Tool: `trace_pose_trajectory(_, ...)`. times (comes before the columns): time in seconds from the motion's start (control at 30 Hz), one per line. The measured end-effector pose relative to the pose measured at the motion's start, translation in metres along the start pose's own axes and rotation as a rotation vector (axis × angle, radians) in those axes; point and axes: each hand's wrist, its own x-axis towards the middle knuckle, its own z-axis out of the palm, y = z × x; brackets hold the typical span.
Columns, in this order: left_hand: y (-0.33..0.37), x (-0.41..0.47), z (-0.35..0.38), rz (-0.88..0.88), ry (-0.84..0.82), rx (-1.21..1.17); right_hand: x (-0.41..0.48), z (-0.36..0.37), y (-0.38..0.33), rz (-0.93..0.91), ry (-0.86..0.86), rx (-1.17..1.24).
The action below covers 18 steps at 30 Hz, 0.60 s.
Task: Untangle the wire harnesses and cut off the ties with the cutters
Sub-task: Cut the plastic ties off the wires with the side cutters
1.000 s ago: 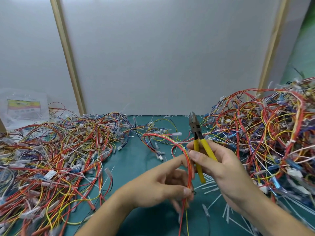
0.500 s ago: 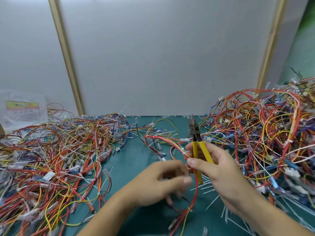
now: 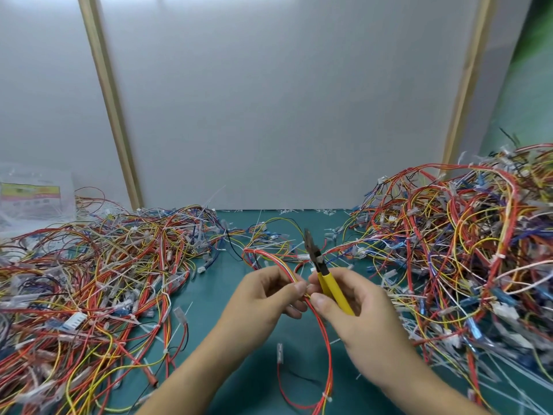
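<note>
**Operator:** Where is the work item, and what holds it?

**Guide:** Your left hand (image 3: 263, 298) pinches the wire harness (image 3: 324, 333) between thumb and curled fingers, above the teal surface (image 3: 221, 283) at centre. Your right hand (image 3: 359, 313) is wrapped round the yellow handles of the cutters (image 3: 321, 271), and its thumb lies against the same harness. The two hands are close together, almost touching.

**Operator:** What can't be read?

**Guide:** The cutters' nose points up and away from you; you cannot tell whether the blades are parted. Your right palm hides the handle ends. The harness loops down from your hands, and its lower run is cut off at the bottom edge. One white tie (image 3: 327, 398) shows on it there; any tie under your fingers is hidden. The left pile (image 3: 89, 280) and right pile (image 3: 463, 250) are too tangled to separate single harnesses, and both run out of view. The print on the bag (image 3: 33, 199) at far left is blurred.
</note>
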Motion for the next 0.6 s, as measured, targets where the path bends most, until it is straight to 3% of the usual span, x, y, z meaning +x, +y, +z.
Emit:
trace_pose_trajectory(0.33,-0.0054,0.0022,0.003,0.025,0.096,0.055,0.0,0.0025,0.0051,0.02,0.082,-0.078)
trace_pose_trajectory(0.6,-0.0022,-0.0031,0.0081,-0.026,-0.068,0.19,0.0046,-0.002,0.0028,0.033,0.075,-0.051)
